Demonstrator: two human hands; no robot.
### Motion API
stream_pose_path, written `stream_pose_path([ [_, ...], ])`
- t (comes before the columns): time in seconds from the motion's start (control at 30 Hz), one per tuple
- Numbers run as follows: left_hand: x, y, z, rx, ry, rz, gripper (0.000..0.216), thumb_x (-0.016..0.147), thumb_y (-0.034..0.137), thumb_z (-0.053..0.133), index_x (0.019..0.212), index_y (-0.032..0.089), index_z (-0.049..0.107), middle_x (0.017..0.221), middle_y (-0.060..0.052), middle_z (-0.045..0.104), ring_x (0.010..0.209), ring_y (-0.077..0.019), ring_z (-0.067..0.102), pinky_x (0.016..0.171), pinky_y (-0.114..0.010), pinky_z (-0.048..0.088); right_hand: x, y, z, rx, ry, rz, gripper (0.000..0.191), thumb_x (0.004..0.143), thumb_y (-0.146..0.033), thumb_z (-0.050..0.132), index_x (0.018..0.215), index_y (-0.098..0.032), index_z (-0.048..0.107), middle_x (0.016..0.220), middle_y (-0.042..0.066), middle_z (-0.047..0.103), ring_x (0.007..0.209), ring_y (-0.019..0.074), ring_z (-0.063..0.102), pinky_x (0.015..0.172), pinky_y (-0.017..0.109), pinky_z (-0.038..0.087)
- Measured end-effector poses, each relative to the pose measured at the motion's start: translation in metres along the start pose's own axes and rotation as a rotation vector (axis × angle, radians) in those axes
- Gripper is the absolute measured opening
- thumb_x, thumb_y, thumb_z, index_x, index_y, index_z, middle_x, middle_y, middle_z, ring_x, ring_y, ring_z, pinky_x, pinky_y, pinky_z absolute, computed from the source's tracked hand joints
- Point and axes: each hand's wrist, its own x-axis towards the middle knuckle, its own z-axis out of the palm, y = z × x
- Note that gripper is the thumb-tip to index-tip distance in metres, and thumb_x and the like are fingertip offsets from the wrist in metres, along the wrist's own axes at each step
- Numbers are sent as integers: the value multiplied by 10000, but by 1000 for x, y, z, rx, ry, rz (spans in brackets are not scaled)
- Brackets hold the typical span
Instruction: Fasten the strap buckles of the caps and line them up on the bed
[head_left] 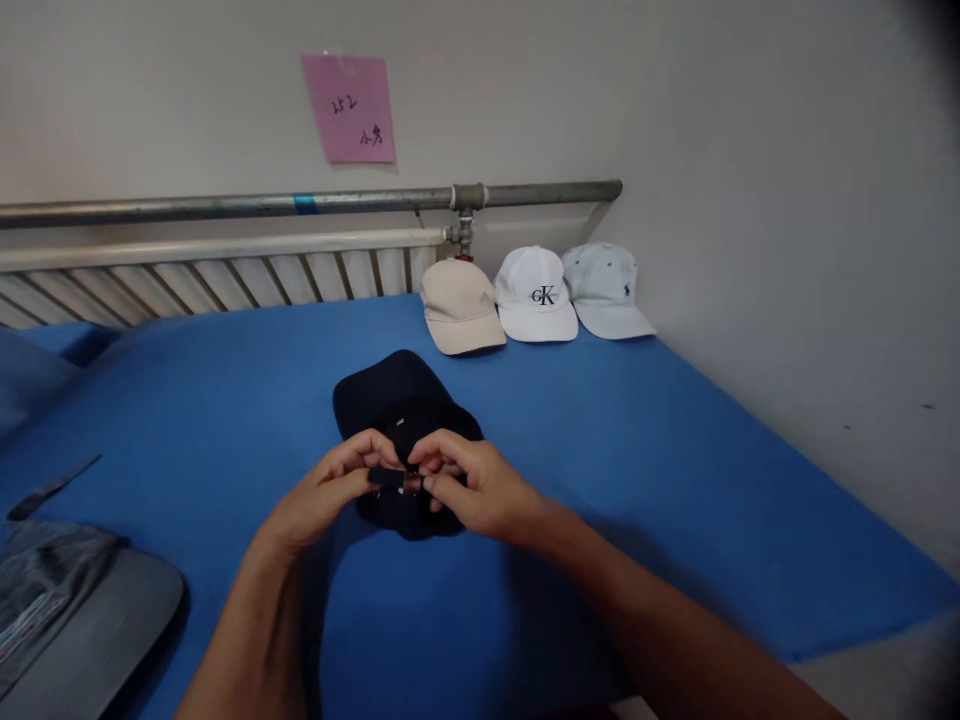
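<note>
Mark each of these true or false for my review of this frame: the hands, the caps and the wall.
1. The left hand and right hand both grip the strap of the dark cap. True.
2. The white cap sits between the beige cap and the pale blue cap. True.
3. The beige cap is the rightmost of those three. False: it is leftmost.
4. The pink paper is on the wall, above the pipe. True.
5. The grey cap is in the right hand. False: it lies on the blue surface, apart from both hands.
</note>
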Motion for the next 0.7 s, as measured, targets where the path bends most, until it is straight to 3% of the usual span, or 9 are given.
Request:
stream_pose_path([
  [0.1, -2, 0, -1, -61, -13, 55, 251, 837, 442, 590, 812, 193, 599, 799, -18, 629, 754, -160, 553, 693, -264, 404, 0, -2, 0, -20, 6, -24, 177, 785, -90, 489, 880, -199, 591, 708, -36, 558, 530, 65, 509, 492, 186, 389],
  [0.2, -3, 2, 0, 35, -15, 103, 423, 869, 564, 485, 739, 178, 598, 751, -34, 594, 730, -168, 510, 683, -279, 394, -1, -2, 0, -90, 42, -73, 155, 788, -94, 502, 847, -197, 601, 689, -40, 545, 537, 61, 460, 502, 186, 366],
  [0.43, -7, 8, 1, 198, -102, 17, 249, 805, 378, 653, 675, 171, 605, 661, 7, 496, 630, -122, 392, 581, -246, 318, -2, -2, 0, -169, 36, -155, 69, 799, -196, 604, 862, -206, 629, 745, -21, 601, 649, 101, 544, 610, 227, 434],
  [0.53, -6, 9, 4, 196, -84, -2, 259, 803, 370, 654, 657, 171, 577, 632, 23, 461, 617, -115, 376, 578, -244, 313, -3, -1, 2, -289, 25, -210, 198, 742, -279, 715, 914, -225, 635, 822, -8, 620, 731, 127, 574, 663, 247, 446],
  [0.7, -6, 9, 5, 200, -92, -30, 246, 803, 365, 655, 677, 170, 576, 635, 27, 466, 609, -110, 373, 575, -241, 308, -3, 3, 8, -465, 17, -341, 107, 810, -290, 647, 863, -199, 627, 780, 20, 627, 702, 142, 571, 657, 270, 431],
])
